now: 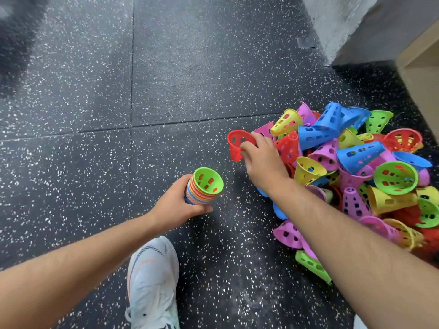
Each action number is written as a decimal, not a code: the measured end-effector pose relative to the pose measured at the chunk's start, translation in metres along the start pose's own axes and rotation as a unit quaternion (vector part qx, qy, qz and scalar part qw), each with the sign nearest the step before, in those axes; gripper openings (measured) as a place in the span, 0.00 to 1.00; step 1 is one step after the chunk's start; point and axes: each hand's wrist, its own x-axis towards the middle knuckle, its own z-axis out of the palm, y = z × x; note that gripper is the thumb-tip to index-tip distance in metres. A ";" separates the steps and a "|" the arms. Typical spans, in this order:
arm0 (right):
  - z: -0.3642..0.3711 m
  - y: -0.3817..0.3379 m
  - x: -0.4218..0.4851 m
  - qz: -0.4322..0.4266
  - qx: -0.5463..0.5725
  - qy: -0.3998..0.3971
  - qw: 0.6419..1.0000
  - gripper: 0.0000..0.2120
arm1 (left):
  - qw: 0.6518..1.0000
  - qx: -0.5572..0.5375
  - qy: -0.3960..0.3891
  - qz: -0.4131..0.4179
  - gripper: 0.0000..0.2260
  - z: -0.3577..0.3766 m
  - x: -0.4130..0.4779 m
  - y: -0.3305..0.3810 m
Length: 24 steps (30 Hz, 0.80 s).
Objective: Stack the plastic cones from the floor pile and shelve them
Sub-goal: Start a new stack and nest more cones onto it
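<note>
A pile of perforated plastic cones [361, 167] in blue, pink, yellow, green and red lies on the floor at the right. My left hand [175, 205] grips a nested stack of cones [204, 188], its wide end facing up with a green cone innermost. My right hand [259, 157] pinches the rim of a single red cone [236, 144] at the pile's left edge, lifted off the floor and above and right of the stack.
The floor [95, 103] is black speckled rubber tile. My white sneaker [153, 283] stands below the left hand. A grey concrete wall [351, 27] and a wooden shelf unit edge [420, 67] stand at the upper right behind the pile.
</note>
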 end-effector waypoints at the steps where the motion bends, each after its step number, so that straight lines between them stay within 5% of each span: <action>1: -0.002 -0.004 -0.006 0.011 0.057 0.019 0.998 0.07 | 1.000 0.000 0.000 0.000 0.31 0.001 0.000 0.001; 7: -0.027 -0.033 -0.050 0.043 0.197 0.124 0.972 0.13 | 1.000 0.007 -0.008 0.013 0.30 0.009 0.002 0.013; 21: -0.041 -0.039 -0.113 0.025 0.232 0.001 0.972 0.18 | 0.998 -0.007 -0.014 0.062 0.28 0.033 -0.003 0.051; 24: -0.048 -0.030 -0.107 0.039 0.228 0.026 0.972 0.17 | 0.998 -0.010 -0.008 0.062 0.28 0.037 -0.001 0.058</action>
